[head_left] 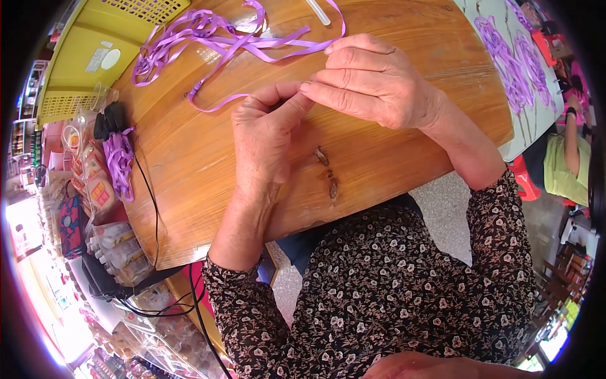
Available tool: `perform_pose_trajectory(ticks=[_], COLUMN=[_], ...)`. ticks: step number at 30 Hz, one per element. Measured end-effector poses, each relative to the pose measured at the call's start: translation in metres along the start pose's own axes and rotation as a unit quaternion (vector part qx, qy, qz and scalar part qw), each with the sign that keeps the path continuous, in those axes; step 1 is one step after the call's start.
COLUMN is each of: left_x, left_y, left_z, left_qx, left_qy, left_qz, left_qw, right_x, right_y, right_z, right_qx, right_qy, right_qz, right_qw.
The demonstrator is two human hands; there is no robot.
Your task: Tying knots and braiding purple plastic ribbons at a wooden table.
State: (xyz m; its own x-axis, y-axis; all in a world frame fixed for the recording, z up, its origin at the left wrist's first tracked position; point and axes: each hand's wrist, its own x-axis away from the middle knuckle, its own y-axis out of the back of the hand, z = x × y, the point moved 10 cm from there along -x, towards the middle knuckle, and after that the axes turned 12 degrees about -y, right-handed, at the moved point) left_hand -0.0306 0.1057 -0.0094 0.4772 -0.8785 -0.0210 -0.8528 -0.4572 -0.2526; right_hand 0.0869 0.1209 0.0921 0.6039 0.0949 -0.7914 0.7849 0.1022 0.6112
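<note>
My left hand (268, 129) is over the wooden table, with thumb and forefinger pinched together. A narrow purple ribbon (218, 106) runs into its fingers from the left. Against those fingertips sits my right hand (375, 82), its fingers bent and closed; what they pinch is hidden behind them. Loose loops of the same purple ribbon lie tangled in a heap (208, 41) beyond my hands. One strand passes close to my right fingertips.
A yellow plastic basket (120, 44) stands at the table's (416, 22) far left, and a clear tube (319, 11) lies at the back. More purple ribbon bundles (505, 63) rest on a white surface at right. A black cable (151, 196) crosses the left edge. Another person (568, 164) is at far right.
</note>
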Motion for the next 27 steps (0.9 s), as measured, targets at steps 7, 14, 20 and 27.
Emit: perform_pose_trajectory(ticks=[7, 14, 20, 27], left_x=[-0.003, -0.001, -0.002, -0.001], left_y=[0.002, -0.013, -0.007, -0.006], left_z=[0.008, 0.008, 0.005, -0.002], left_qx=[0.015, 0.069, 0.05, 0.036], left_qy=[0.039, 0.053, 0.002, -0.02], left_qz=[0.032, 0.062, 0.003, -0.013], left_qw=[0.999, 0.994, 0.999, 0.999], right_x=[0.001, -0.005, 0.001, 0.008], right_y=[0.002, 0.023, 0.006, -0.015], right_z=[0.003, -0.015, -0.044, -0.055], right_qx=[-0.024, -0.005, -0.104, -0.252], right_qy=[0.03, -0.058, -0.219, -0.354], right_qz=[-0.009, -0.028, -0.007, 0.053], right_qw=[0.999, 0.998, 0.97, 0.899])
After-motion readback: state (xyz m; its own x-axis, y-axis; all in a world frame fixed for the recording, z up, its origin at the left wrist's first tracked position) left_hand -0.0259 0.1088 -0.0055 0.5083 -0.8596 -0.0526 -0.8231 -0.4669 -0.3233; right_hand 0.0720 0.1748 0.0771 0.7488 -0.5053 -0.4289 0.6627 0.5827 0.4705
